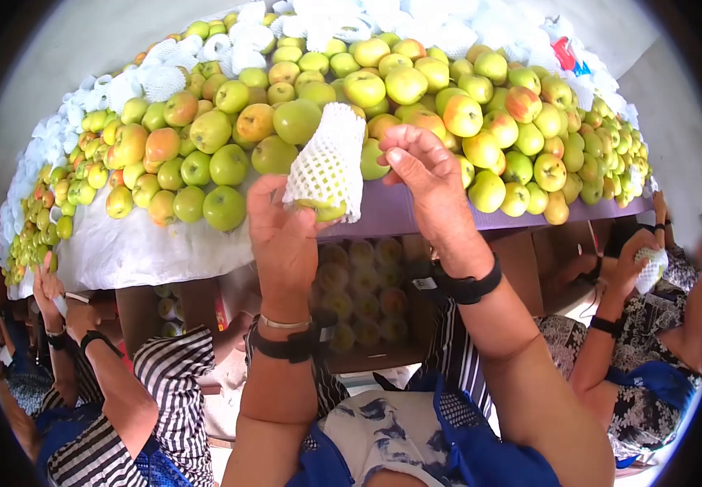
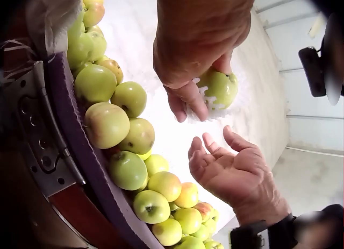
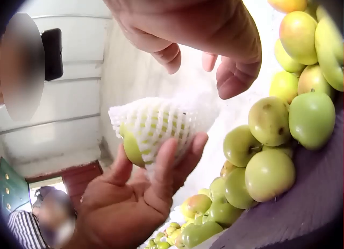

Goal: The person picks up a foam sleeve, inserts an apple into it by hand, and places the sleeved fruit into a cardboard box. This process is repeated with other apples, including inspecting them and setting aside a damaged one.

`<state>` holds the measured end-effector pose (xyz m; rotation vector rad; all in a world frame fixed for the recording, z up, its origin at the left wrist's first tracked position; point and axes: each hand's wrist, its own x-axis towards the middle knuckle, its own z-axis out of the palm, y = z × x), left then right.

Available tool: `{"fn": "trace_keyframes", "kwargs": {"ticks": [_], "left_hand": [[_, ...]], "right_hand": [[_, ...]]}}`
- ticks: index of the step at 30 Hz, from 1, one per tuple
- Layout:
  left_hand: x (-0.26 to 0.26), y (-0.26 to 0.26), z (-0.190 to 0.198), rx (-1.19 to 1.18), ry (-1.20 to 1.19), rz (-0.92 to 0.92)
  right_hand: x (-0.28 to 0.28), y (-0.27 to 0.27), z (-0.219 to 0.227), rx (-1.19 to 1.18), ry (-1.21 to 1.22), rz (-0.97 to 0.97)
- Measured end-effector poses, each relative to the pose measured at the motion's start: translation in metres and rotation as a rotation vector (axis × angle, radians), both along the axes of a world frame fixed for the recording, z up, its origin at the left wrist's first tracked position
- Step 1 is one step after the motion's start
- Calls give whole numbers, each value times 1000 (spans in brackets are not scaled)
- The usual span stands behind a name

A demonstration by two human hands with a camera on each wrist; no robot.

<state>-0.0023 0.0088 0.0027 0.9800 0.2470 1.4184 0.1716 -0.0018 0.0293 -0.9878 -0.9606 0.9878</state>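
A green apple in a white foam net sleeve (image 1: 324,166) is gripped by the left hand (image 1: 280,239), fingers and thumb around its lower end. In the left wrist view the apple (image 2: 219,89) shows at the sleeve's mouth, under the left hand (image 2: 201,39). The right wrist view shows the sleeve (image 3: 161,122) covering most of the apple, its far end loose, held by the left hand (image 3: 126,203). Just right of the sleeve, the right hand (image 1: 436,191) is raised with bent, relaxed fingers, holding nothing and apart from the sleeve.
Heaped green and reddish apples (image 1: 460,115) cover the table behind both hands. White foam sleeves (image 1: 318,24) lie along the back. Below the table edge stands a box of apples (image 1: 363,296). Other people's hands are at the left (image 1: 47,292) and right (image 1: 631,260).
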Motion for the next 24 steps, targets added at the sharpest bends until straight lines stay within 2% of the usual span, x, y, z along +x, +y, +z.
{"fn": "trace_keyframes", "kwargs": {"ticks": [3, 6, 10, 12, 13, 15, 20, 21, 24], "left_hand": [[7, -4, 1, 23, -14, -2], [10, -9, 0, 16, -28, -21], [13, -15, -4, -5, -131, -195], [16, -17, -10, -24, -169, -272], [17, -20, -10, -45, -184, -303], [20, -25, -11, -89, -210, -360], [22, -27, -10, 19, -193, -445], [22, -29, -8, 30, -186, -443], [19, -25, -11, -32, -169, -412]], "right_hand": [[15, -36, 15, -75, -137, -52], [37, -78, 22, -216, -392, -116], [50, -121, 32, -326, -590, -32], [43, -138, 52, -382, -709, 29], [41, -142, 59, -457, -681, 59], [42, -136, 47, -270, -636, -68], [24, -92, 38, 161, -608, -353], [18, -85, 41, 91, -564, -370], [16, -60, 26, -60, -251, -183]]}}
